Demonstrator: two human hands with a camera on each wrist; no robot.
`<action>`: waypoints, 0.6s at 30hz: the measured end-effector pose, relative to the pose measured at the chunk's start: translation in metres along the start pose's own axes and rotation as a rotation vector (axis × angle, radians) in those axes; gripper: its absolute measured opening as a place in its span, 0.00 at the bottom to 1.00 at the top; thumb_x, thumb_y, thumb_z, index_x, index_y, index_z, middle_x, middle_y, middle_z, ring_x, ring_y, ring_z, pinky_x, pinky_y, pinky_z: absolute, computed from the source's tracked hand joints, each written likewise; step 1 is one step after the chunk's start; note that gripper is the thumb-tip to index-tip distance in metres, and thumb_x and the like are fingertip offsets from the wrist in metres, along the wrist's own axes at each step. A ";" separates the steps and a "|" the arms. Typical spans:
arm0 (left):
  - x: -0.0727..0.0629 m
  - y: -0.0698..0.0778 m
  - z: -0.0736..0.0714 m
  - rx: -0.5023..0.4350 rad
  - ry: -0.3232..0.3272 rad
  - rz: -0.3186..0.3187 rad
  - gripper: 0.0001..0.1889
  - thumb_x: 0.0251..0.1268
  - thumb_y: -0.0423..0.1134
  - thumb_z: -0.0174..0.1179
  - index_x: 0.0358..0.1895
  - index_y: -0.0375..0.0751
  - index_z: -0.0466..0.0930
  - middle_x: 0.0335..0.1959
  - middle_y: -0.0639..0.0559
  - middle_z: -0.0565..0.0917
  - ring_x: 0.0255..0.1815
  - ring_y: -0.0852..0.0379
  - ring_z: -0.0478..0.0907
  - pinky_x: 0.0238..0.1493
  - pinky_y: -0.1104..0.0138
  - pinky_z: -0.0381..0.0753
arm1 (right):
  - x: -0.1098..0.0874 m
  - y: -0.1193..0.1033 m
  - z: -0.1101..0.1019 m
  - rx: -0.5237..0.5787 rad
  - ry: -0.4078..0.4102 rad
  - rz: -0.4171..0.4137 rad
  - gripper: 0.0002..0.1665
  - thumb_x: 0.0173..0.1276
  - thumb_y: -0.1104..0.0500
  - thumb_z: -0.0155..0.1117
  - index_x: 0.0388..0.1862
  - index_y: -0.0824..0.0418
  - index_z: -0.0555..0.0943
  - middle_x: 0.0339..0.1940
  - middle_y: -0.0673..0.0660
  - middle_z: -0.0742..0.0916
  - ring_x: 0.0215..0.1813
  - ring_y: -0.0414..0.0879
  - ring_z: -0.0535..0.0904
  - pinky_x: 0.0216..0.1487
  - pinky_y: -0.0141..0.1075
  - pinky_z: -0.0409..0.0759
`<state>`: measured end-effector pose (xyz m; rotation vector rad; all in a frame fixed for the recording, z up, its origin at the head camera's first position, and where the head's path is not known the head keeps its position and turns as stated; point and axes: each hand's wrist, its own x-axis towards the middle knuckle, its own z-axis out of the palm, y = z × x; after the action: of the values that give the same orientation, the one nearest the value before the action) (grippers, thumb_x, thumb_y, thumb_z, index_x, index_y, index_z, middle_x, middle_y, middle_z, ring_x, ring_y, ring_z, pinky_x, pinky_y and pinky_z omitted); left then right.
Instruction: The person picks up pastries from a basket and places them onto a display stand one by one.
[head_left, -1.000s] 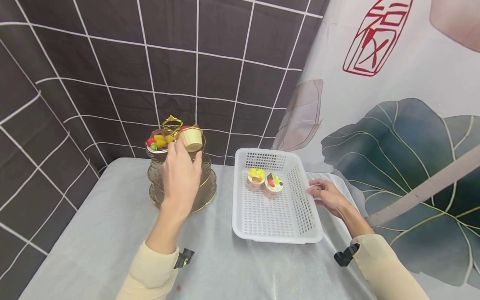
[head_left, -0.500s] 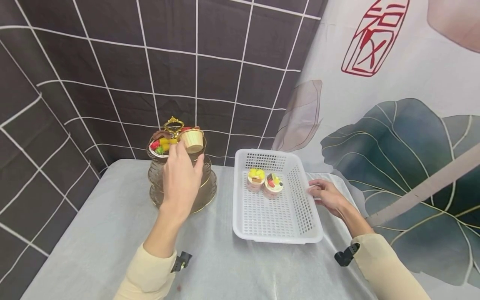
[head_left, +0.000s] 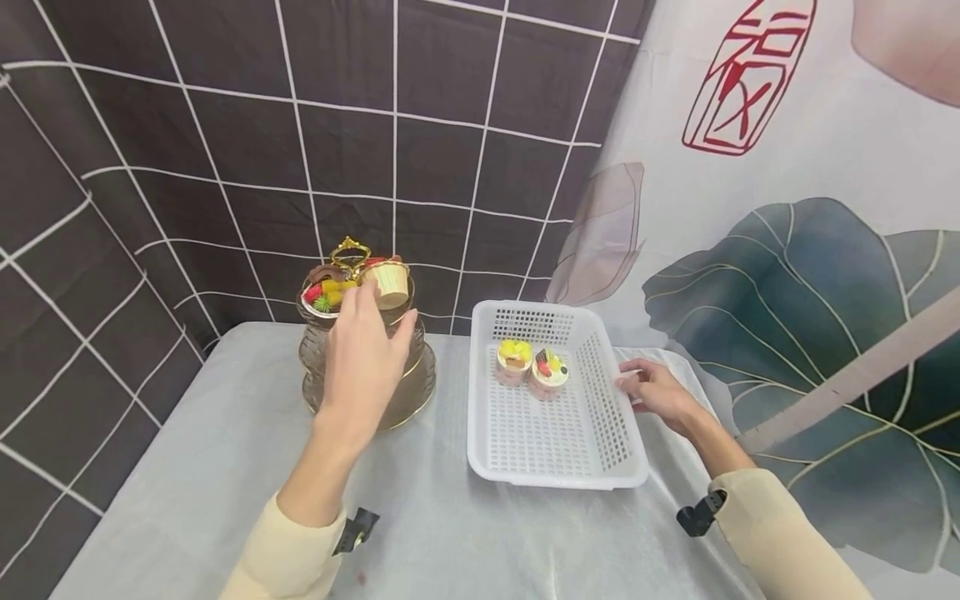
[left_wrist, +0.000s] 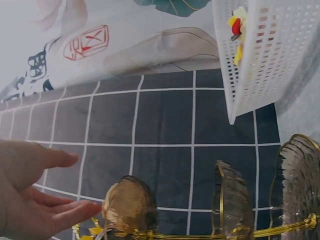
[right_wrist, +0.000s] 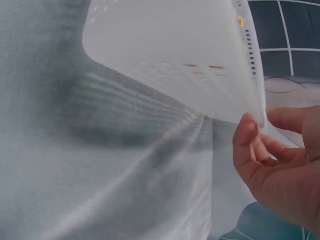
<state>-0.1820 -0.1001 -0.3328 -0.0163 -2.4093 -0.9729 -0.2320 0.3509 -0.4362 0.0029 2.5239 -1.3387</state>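
My left hand [head_left: 363, 358] is at the top tier of a three-tier cake stand [head_left: 408, 392], thumb spread from the fingers and nothing between them. Its fingertips come close to a fruit-topped dessert [head_left: 330, 293] and a pale yellow cupcake [head_left: 390, 283], which lies tilted on that tier. In the left wrist view, the thumb and fingers [left_wrist: 75, 215] are apart beside the golden top tier [left_wrist: 130, 202]. My right hand [head_left: 660, 396] pinches the right rim of a white plastic basket [head_left: 558, 479] between thumb and fingers, as the right wrist view shows.
Two cup desserts stand side by side in the basket: one with yellow topping [head_left: 513, 362], one with mixed fruit [head_left: 549, 375]. A grey cloth [head_left: 420, 517] covers the table. A dark gridded curtain [head_left: 442, 158] hangs behind.
My left hand has drawn slightly back from the cupcake, and its thumb has spread wider. The cupcake stays on the top tier. My right hand keeps its place on the basket rim.
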 end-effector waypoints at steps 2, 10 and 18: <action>0.001 0.003 -0.002 -0.027 -0.019 0.015 0.33 0.72 0.45 0.70 0.70 0.27 0.72 0.58 0.35 0.80 0.56 0.32 0.83 0.59 0.43 0.82 | -0.002 -0.004 -0.003 -0.038 -0.011 0.011 0.30 0.84 0.57 0.55 0.75 0.74 0.64 0.56 0.70 0.83 0.52 0.56 0.85 0.56 0.53 0.87; 0.008 0.013 -0.004 -0.113 -0.133 0.040 0.37 0.71 0.48 0.70 0.74 0.30 0.69 0.69 0.39 0.76 0.70 0.39 0.75 0.73 0.47 0.73 | -0.019 -0.024 -0.014 -0.182 -0.059 0.019 0.34 0.83 0.53 0.60 0.74 0.75 0.64 0.53 0.69 0.82 0.47 0.55 0.83 0.51 0.48 0.88; 0.008 0.020 0.000 -0.128 -0.212 0.061 0.42 0.71 0.51 0.70 0.79 0.32 0.64 0.73 0.40 0.75 0.74 0.42 0.72 0.75 0.48 0.70 | -0.033 -0.059 -0.004 -0.342 -0.058 -0.099 0.35 0.80 0.52 0.64 0.74 0.73 0.69 0.56 0.69 0.83 0.50 0.56 0.84 0.47 0.47 0.89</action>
<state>-0.1851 -0.0865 -0.3161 -0.2492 -2.5154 -1.1457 -0.2094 0.3251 -0.3784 -0.2296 2.6989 -0.9080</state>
